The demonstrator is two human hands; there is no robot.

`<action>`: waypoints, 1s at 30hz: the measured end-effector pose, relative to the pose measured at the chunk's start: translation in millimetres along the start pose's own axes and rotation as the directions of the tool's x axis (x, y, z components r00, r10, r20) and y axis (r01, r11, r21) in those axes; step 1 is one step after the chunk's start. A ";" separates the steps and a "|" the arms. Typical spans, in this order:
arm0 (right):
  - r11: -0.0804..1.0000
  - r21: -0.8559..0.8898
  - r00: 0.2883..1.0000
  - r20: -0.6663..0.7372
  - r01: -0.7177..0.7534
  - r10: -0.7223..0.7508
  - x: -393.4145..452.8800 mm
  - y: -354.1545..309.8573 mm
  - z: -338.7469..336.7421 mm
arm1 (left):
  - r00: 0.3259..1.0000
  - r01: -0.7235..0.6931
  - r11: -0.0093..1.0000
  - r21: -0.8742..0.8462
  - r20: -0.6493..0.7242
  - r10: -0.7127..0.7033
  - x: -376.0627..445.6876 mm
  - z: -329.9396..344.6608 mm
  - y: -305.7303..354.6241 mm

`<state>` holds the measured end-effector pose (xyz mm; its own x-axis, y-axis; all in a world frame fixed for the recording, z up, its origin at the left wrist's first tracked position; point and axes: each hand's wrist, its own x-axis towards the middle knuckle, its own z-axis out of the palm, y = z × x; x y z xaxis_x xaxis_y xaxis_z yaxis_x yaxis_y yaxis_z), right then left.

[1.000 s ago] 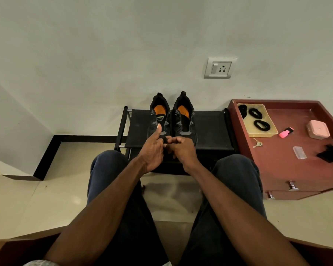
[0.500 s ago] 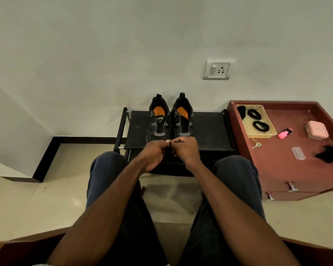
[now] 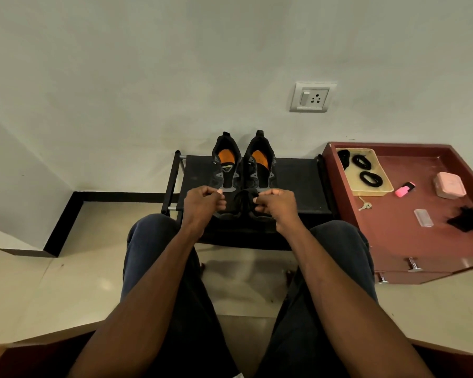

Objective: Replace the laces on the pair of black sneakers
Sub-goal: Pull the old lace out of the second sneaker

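Two black sneakers with orange insoles stand side by side on a black shoe rack [image 3: 298,184], the left sneaker [image 3: 225,165] and the right sneaker [image 3: 260,163]. My left hand [image 3: 202,201] and my right hand [image 3: 277,204] hover over their toes, a short way apart, fingers curled. A black lace [image 3: 245,199] loops between them; my right hand pinches one end, and my left hand appears to pinch the other. The sneakers' toes are partly hidden by the hands.
A red-brown cabinet [image 3: 399,227] stands to the right. On it lie a yellow tray [image 3: 381,188] with coiled black laces [image 3: 370,178], a key [image 3: 365,205], a pink highlighter [image 3: 404,189], a pink box [image 3: 449,184] and a black bundle [image 3: 468,219]. A wall socket [image 3: 311,97] is above.
My hands were together over the toes of the sneakers; they have drawn apart sideways, stretching the black lace into a loop between them.
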<state>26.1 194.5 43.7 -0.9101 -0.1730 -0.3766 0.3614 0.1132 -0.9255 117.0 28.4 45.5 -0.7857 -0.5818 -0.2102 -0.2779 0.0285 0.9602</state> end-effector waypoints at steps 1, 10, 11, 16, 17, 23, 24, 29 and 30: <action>1.000 0.003 1.000 0.022 -0.014 0.014 -1.1 -0.4 0.0 | 1.000 0.025 1.000 -0.004 0.006 -0.025 0.7 0.4 -0.9; 0.988 0.066 0.977 0.173 -0.139 0.126 17.9 -24.6 -26.5 | 0.998 -0.032 0.990 0.134 0.056 0.025 0.4 36.2 5.6; 0.986 0.068 0.974 0.185 -0.149 0.134 24.1 -31.3 -35.6 | 0.997 -0.046 0.989 0.139 0.063 0.037 2.6 43.2 7.3; 0.958 0.196 0.971 0.163 -0.207 0.177 64.6 -60.2 -99.4 | 0.979 -0.160 0.972 0.170 0.150 0.135 21.8 92.1 23.0; 0.942 0.258 0.974 0.136 -0.214 0.184 72.8 -63.8 -114.1 | 0.975 -0.167 0.974 0.155 0.171 0.140 26.6 105.9 27.9; 0.879 0.444 0.969 -0.081 -0.176 0.235 132.0 -63.2 -200.2 | 0.946 -0.185 0.979 0.090 0.285 0.153 55.4 196.1 47.2; 0.875 0.458 0.961 -0.134 -0.155 0.240 143.7 -60.2 -213.8 | 0.942 -0.190 0.977 0.096 0.298 0.154 60.6 208.5 47.6; 0.913 0.389 0.881 -0.383 -0.120 0.278 195.5 -35.7 -261.6 | 0.939 -0.198 0.971 0.134 0.310 0.149 83.9 251.9 41.2; 0.921 0.369 0.866 -0.414 -0.122 0.280 203.1 -29.4 -264.8 | 0.937 -0.208 0.965 0.157 0.317 0.150 87.4 257.3 39.7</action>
<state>-223.0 415.1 5.2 -0.7709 0.2865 -0.5689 0.5188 -0.2358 -0.8217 -104.9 187.8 17.9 -0.9527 -0.2831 -0.1110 -0.1918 0.2764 0.9417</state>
